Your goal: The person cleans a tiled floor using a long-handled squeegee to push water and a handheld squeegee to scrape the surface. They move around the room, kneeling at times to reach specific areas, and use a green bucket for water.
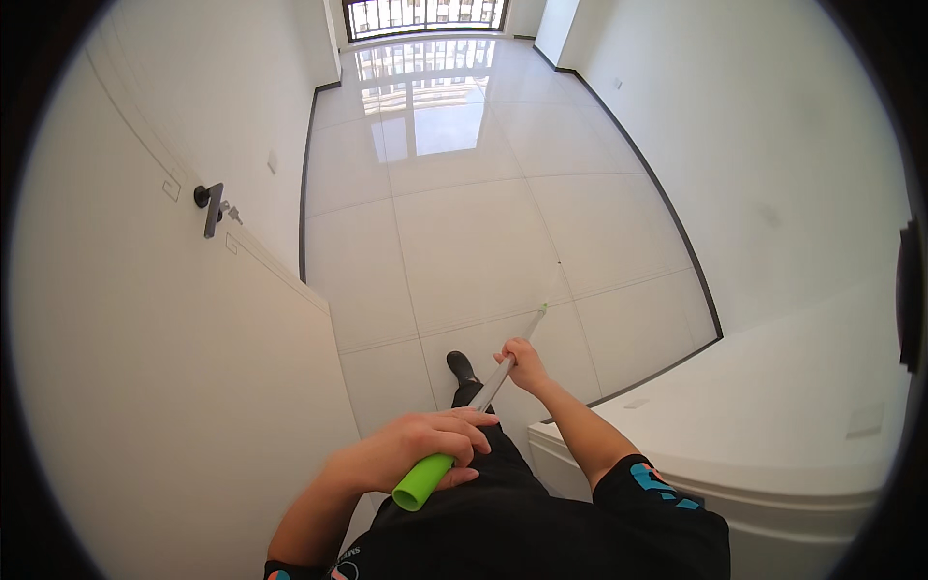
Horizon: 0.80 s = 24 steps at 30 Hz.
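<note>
A long pole (493, 387) with a pale grey shaft slants down and away from my body toward the floor. Its near end is a hollow green plastic grip (423, 482). My left hand (442, 438) is wrapped around the pole just beyond this grip, with some fingers extended. Farther along the shaft, my right hand (520, 362) has its fingers closed around it. A small green part (544, 308) shows at the pole's far end, low over the glossy tiles; whether it touches them I cannot tell.
A white door (181, 348) with a black lever handle (211, 209) and hanging keys (233, 212) stands open on the left. A dark skirting board (652, 185) edges the tiled floor (464, 232). The white door frame (696, 478) is close on my right. A railed window (426, 16) lies ahead.
</note>
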Each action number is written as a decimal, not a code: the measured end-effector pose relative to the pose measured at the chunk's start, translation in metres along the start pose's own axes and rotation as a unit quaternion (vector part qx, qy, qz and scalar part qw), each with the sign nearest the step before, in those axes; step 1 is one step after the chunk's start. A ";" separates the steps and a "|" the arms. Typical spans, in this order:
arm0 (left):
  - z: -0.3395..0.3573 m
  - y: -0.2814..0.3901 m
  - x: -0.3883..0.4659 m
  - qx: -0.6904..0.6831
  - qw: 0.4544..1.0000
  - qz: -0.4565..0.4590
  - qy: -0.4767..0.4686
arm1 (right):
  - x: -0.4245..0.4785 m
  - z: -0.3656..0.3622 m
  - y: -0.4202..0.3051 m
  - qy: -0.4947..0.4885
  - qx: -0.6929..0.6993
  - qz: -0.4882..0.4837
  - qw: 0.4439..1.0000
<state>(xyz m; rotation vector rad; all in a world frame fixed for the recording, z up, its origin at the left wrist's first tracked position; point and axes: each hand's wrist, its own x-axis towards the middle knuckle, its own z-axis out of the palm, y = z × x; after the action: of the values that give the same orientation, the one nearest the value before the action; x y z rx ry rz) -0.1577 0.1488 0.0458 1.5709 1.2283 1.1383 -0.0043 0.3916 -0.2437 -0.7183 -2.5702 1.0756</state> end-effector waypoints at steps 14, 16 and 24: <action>-0.186 -0.273 0.222 -0.012 0.976 -0.021 0.218 | 0.362 0.088 0.218 0.236 -0.011 0.037 0.971; -0.208 -0.290 0.216 -0.009 0.952 -0.043 0.302 | 0.419 0.112 0.205 0.181 0.010 0.026 0.983; -0.196 -0.302 0.174 0.085 0.801 -0.123 0.580 | 0.519 0.217 0.114 -0.053 0.062 -0.086 0.993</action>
<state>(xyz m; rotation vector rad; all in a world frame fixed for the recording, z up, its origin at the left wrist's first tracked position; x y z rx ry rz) -0.3981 0.3902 -0.1636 0.6480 2.2678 1.9275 -0.4929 0.6104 -0.4503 -0.4104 -2.5679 1.2326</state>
